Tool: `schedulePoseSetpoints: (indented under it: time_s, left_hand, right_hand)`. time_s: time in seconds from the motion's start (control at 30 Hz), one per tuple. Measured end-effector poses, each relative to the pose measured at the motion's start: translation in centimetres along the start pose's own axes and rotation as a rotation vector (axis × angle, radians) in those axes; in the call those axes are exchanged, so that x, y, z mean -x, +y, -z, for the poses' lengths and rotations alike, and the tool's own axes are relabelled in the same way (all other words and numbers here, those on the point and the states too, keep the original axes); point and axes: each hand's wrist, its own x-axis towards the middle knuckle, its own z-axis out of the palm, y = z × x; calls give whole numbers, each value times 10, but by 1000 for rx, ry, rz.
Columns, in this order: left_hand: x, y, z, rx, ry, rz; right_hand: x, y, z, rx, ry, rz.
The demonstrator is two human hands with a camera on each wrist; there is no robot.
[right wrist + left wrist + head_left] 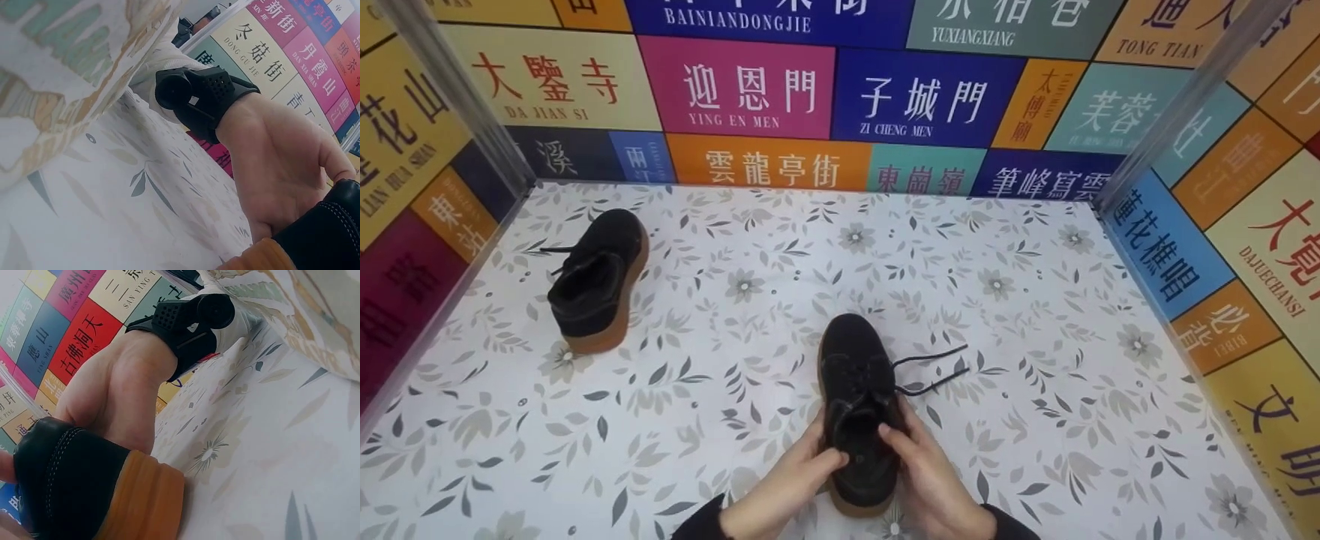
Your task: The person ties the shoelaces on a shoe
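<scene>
A black lace-up shoe (855, 405) with a brown sole stands on the floral surface, toe pointing away from me. My left hand (799, 472) grips its left side, the thumb over the collar edge. On the opposite side my right hand (926, 469) holds it, with the thumb tip at the opening. Two loose black laces (934, 371) trail to the right of this shoe. The wrist views show the stitched heel (73, 478) close up. Another black shoe (600, 281), apart from both hands, sits at the far left with a lace sticking out to its left.
White cloth (1020, 300) with grey leaves and flowers covers the surface. Colourful panels (742, 90) with Chinese lettering stand at the back and along both sides. Clear upright corner strips (472, 97) join them. A black wrist-worn camera (197, 93) shows in the right wrist view.
</scene>
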Motion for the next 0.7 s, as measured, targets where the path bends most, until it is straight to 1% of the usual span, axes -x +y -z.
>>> schedulePoseSetpoints:
  time_s: [0.07, 0.2, 0.27, 0.33, 0.4, 0.47, 0.5, 0.57, 0.63, 0.7]
  left_hand:
    - [1, 4, 2, -104, 40, -47]
    - [-1, 19, 5, -376, 111, -205]
    - [-5, 29, 4, -516, 119, -313]
    - [-11, 37, 1, -673, 135, -432]
    - [-20, 44, -3, -825, 164, -540]
    - [-30, 47, -6, -948, 204, -627]
    - [-36, 47, -8, -999, 227, -655]
    - [-45, 49, -10, -1067, 251, -674]
    - [-54, 50, -12, -1097, 258, -663]
    - [-59, 53, -11, -1091, 259, -639]
  right_hand:
    - [1, -1, 2, -35, -5, 2]
    - [3, -3, 8, -66, -6, 45]
    - [2, -4, 11, -80, -4, 78]
    - [1, -4, 13, -90, 4, 109]
    - [0, -4, 14, -99, 4, 154]
    - [-1, -4, 15, -95, 16, 200]
    - [-1, -5, 15, -91, 24, 223]
    - [-1, -6, 14, -77, 33, 267]
    - [-1, -9, 13, -53, 45, 296]
    - [-1, -15, 12, -26, 40, 321]
